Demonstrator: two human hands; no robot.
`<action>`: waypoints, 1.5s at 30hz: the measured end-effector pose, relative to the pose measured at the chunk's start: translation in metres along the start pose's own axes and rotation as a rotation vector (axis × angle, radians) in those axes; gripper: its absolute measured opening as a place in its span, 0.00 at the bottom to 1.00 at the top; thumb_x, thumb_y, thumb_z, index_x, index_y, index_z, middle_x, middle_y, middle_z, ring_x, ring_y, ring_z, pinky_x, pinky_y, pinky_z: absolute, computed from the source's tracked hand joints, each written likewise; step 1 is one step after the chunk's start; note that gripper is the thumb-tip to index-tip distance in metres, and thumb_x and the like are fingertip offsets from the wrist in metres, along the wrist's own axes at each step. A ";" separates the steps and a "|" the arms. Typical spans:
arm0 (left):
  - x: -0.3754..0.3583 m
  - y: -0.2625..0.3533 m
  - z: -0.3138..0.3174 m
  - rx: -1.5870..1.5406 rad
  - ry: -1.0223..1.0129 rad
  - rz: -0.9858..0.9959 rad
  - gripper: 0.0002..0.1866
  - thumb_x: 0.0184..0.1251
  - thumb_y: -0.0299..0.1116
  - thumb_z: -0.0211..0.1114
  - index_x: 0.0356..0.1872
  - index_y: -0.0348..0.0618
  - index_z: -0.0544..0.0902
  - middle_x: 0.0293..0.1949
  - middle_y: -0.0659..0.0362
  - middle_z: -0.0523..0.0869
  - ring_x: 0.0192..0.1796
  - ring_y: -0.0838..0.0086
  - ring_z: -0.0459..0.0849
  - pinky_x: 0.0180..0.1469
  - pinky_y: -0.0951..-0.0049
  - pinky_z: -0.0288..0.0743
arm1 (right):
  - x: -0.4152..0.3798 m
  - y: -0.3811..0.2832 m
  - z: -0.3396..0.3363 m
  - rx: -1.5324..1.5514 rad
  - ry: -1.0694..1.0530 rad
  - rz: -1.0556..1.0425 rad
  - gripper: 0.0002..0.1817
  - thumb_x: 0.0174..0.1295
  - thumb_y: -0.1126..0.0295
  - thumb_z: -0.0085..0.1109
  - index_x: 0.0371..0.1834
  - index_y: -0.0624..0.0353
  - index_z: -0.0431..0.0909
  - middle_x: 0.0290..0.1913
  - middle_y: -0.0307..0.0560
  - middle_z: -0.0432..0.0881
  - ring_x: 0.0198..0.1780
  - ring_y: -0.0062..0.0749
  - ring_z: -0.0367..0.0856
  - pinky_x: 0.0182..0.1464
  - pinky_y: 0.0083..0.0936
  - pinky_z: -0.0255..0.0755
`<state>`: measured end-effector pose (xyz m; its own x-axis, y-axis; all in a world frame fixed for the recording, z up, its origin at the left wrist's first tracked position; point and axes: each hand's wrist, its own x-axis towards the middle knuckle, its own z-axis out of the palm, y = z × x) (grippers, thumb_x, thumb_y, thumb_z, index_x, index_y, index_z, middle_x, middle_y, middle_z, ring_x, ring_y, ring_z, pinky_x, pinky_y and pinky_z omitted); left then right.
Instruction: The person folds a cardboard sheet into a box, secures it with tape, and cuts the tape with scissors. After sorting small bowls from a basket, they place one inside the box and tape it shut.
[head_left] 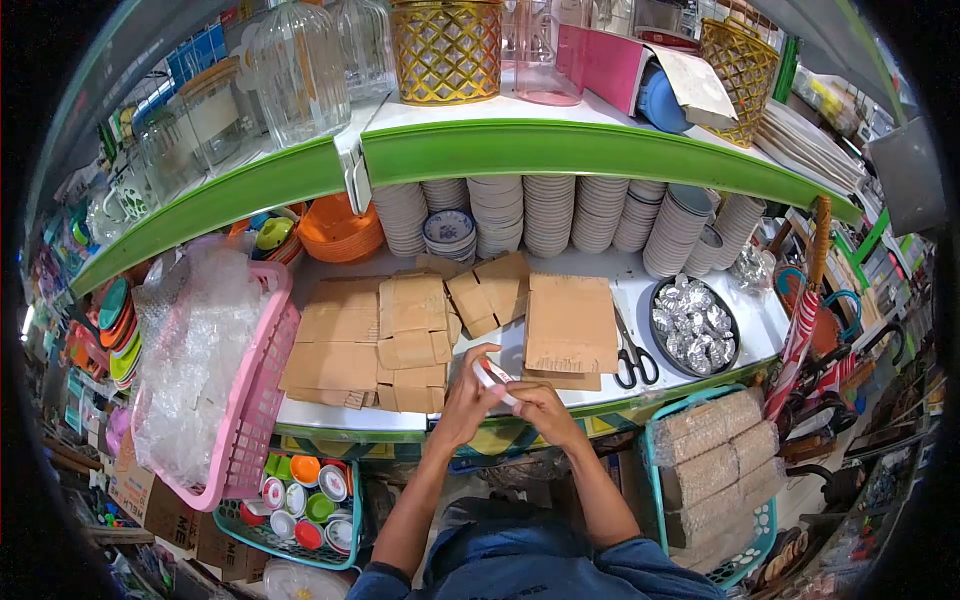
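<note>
Tape roll [494, 380], small and white with a red edge, is held between both hands at the near edge of the desk [640, 290], just in front of the cardboard pieces. The left hand [466, 392] is closed around the roll's left side, while the right hand [535, 403] is pinched on its near right side; whether a strip has been pulled free cannot be told. As judged from the layout, the work is at an early stage: the cardboard pieces [410, 330] lie flat and unwrapped, roughly ten of them, with one larger sheet [570, 322] to the right. One pair of scissors [634, 362] lies untouched right of that sheet, beside one dark tray of foil-wrapped items [694, 326]. One pink basket of bubble wrap [258, 400] is propped at the left.
</note>
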<state>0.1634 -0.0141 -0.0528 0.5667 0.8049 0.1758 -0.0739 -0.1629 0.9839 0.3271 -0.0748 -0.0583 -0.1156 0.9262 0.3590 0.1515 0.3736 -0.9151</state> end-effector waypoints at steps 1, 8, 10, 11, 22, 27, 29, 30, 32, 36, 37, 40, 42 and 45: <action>0.001 -0.001 0.002 0.092 0.026 0.100 0.33 0.68 0.43 0.62 0.69 0.48 0.59 0.37 0.61 0.73 0.33 0.80 0.70 0.35 0.78 0.65 | 0.000 0.000 0.001 0.002 -0.001 0.000 0.14 0.60 0.67 0.52 0.33 0.72 0.75 0.28 0.52 0.76 0.30 0.35 0.72 0.37 0.30 0.67; 0.000 -0.003 0.003 0.073 0.087 0.080 0.35 0.66 0.42 0.67 0.69 0.48 0.58 0.41 0.61 0.73 0.35 0.80 0.70 0.36 0.78 0.66 | -0.003 0.004 -0.003 0.129 -0.066 0.169 0.17 0.59 0.67 0.52 0.40 0.74 0.77 0.33 0.58 0.80 0.34 0.39 0.75 0.41 0.32 0.69; -0.001 -0.001 0.004 0.106 0.085 0.084 0.34 0.66 0.42 0.67 0.68 0.48 0.59 0.42 0.61 0.74 0.35 0.80 0.71 0.36 0.77 0.66 | -0.003 0.004 -0.003 0.123 -0.073 0.203 0.18 0.59 0.66 0.51 0.41 0.74 0.77 0.34 0.59 0.81 0.35 0.40 0.76 0.42 0.33 0.70; -0.002 0.000 0.005 0.106 0.084 0.083 0.34 0.66 0.42 0.67 0.68 0.48 0.59 0.42 0.61 0.74 0.35 0.80 0.71 0.36 0.77 0.66 | -0.002 0.001 -0.003 0.095 -0.065 0.178 0.18 0.59 0.66 0.50 0.40 0.74 0.77 0.34 0.59 0.81 0.35 0.40 0.76 0.42 0.33 0.70; -0.005 0.016 0.011 0.178 0.115 0.007 0.35 0.67 0.52 0.61 0.67 0.44 0.60 0.44 0.54 0.75 0.46 0.68 0.77 0.50 0.69 0.71 | -0.002 0.005 -0.004 0.186 -0.069 0.160 0.16 0.60 0.66 0.49 0.33 0.75 0.74 0.27 0.50 0.76 0.28 0.31 0.71 0.33 0.29 0.66; -0.003 0.010 0.009 0.202 0.109 0.007 0.32 0.68 0.49 0.61 0.66 0.45 0.61 0.44 0.54 0.75 0.45 0.69 0.77 0.49 0.70 0.71 | -0.003 0.008 -0.004 0.218 -0.086 0.221 0.15 0.61 0.67 0.45 0.23 0.68 0.68 0.20 0.42 0.67 0.23 0.24 0.64 0.28 0.26 0.61; -0.003 0.010 0.010 0.206 0.106 0.000 0.32 0.68 0.48 0.61 0.66 0.45 0.60 0.44 0.55 0.75 0.45 0.70 0.77 0.48 0.71 0.71 | -0.003 0.006 -0.002 0.241 -0.064 0.211 0.15 0.61 0.67 0.44 0.22 0.67 0.67 0.19 0.41 0.67 0.22 0.24 0.64 0.27 0.26 0.61; -0.003 0.010 0.010 0.195 0.099 -0.004 0.31 0.68 0.46 0.61 0.66 0.45 0.60 0.44 0.55 0.75 0.45 0.70 0.77 0.48 0.71 0.71 | -0.003 0.005 0.000 0.265 -0.042 0.202 0.15 0.61 0.67 0.43 0.21 0.67 0.67 0.19 0.41 0.67 0.22 0.24 0.64 0.27 0.26 0.61; -0.003 0.010 0.009 0.185 0.092 -0.008 0.31 0.68 0.45 0.61 0.66 0.45 0.60 0.43 0.55 0.74 0.45 0.71 0.76 0.48 0.72 0.71 | -0.004 0.007 0.000 0.278 -0.040 0.208 0.15 0.61 0.67 0.43 0.21 0.67 0.67 0.19 0.41 0.67 0.22 0.24 0.65 0.27 0.26 0.62; -0.002 0.010 0.009 0.189 0.082 0.002 0.29 0.70 0.43 0.61 0.65 0.44 0.59 0.43 0.56 0.74 0.44 0.72 0.75 0.48 0.73 0.71 | -0.002 0.004 0.001 0.320 -0.042 0.227 0.16 0.61 0.66 0.41 0.20 0.67 0.67 0.19 0.42 0.69 0.22 0.25 0.66 0.28 0.26 0.64; -0.002 0.009 0.008 0.182 0.080 -0.004 0.29 0.70 0.42 0.61 0.65 0.44 0.59 0.43 0.56 0.74 0.44 0.72 0.75 0.48 0.73 0.71 | -0.002 0.005 0.000 0.321 -0.043 0.226 0.16 0.61 0.66 0.41 0.20 0.67 0.67 0.19 0.42 0.69 0.22 0.25 0.66 0.28 0.26 0.64; -0.001 0.005 0.008 0.184 0.087 0.001 0.29 0.70 0.43 0.61 0.64 0.43 0.59 0.43 0.56 0.74 0.44 0.73 0.74 0.47 0.73 0.71 | -0.002 0.009 -0.001 0.312 -0.058 0.234 0.17 0.61 0.66 0.41 0.18 0.66 0.66 0.18 0.43 0.69 0.22 0.25 0.67 0.28 0.26 0.65; -0.002 0.004 0.007 0.176 0.081 -0.005 0.29 0.70 0.43 0.61 0.64 0.43 0.59 0.42 0.56 0.73 0.44 0.73 0.74 0.47 0.73 0.71 | -0.003 0.008 -0.001 0.319 -0.048 0.247 0.16 0.60 0.67 0.42 0.18 0.66 0.66 0.18 0.43 0.70 0.21 0.25 0.68 0.28 0.26 0.65; -0.002 0.006 0.008 0.176 0.078 0.001 0.29 0.71 0.44 0.61 0.64 0.44 0.60 0.42 0.56 0.73 0.44 0.73 0.74 0.47 0.73 0.71 | -0.002 0.006 -0.001 0.362 -0.049 0.248 0.16 0.61 0.67 0.43 0.18 0.66 0.66 0.18 0.42 0.70 0.21 0.25 0.69 0.27 0.26 0.64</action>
<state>0.1686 -0.0209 -0.0472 0.5009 0.8454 0.1858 0.0742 -0.2558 0.9639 0.3291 -0.0743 -0.0640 -0.1667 0.9787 0.1196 -0.1720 0.0906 -0.9809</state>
